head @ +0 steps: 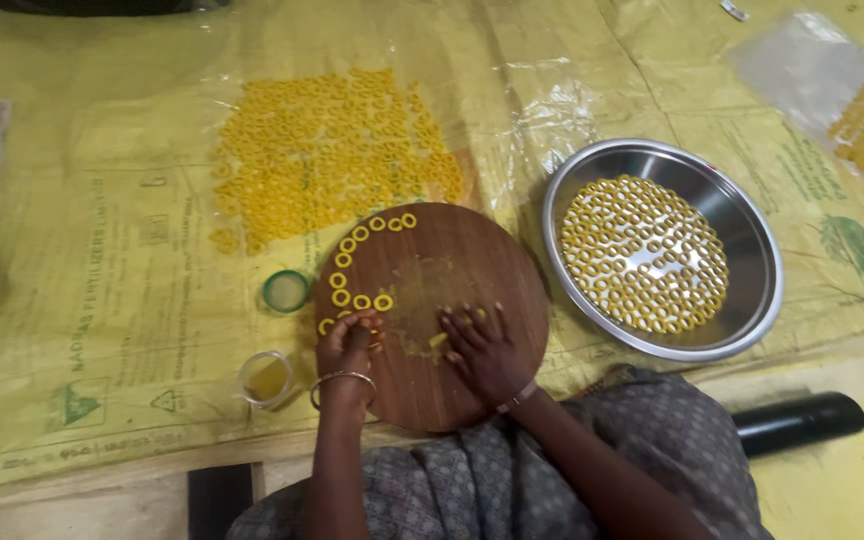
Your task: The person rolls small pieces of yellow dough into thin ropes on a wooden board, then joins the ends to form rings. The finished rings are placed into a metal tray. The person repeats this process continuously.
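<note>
My left hand rests at the lower left edge of the round wooden board, fingers curled in narrow over a small yellow ring; whether it actually pinches the ring I cannot tell. My right hand lies palm down on the middle of the board, fingers spread wide and flat, pressing a bit of yellow dough under the fingertips. A curved row of rings runs along the board's left rim, from the top down to my left hand.

Just left of the board I see a small green lid, and below it a little clear cup, both near my left wrist. Above the board, a big spread of rings lies on a clear plastic sheet. To the right, just beside the board, a steel pan holds rings packed in rows. A black cylinder lies at the lower right. A yellow printed sack covers the surface beneath everything.
</note>
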